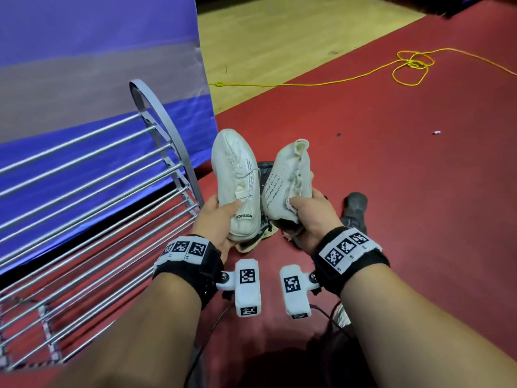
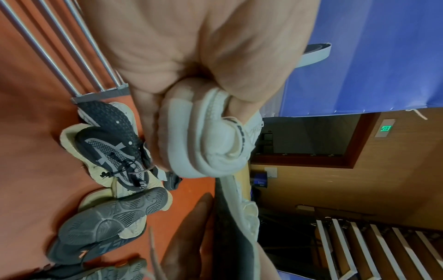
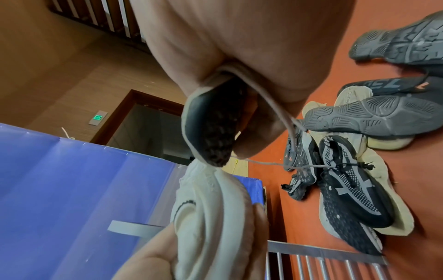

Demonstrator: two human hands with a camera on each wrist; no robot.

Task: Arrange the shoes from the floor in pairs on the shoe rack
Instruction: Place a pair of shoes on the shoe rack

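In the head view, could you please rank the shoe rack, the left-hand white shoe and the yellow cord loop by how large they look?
1. Shoe rack, though nearest the camera.
2. Left-hand white shoe.
3. Yellow cord loop, farther away, so its true size is unsure.

Looks like a sports hall or gym: red sports floor (image 1: 391, 177) meeting wood flooring (image 1: 279, 46), blue padded mat (image 1: 84, 29) upright, green exit sign (image 2: 385, 128) above a doorway, wood-panelled walls (image 3: 72, 66).
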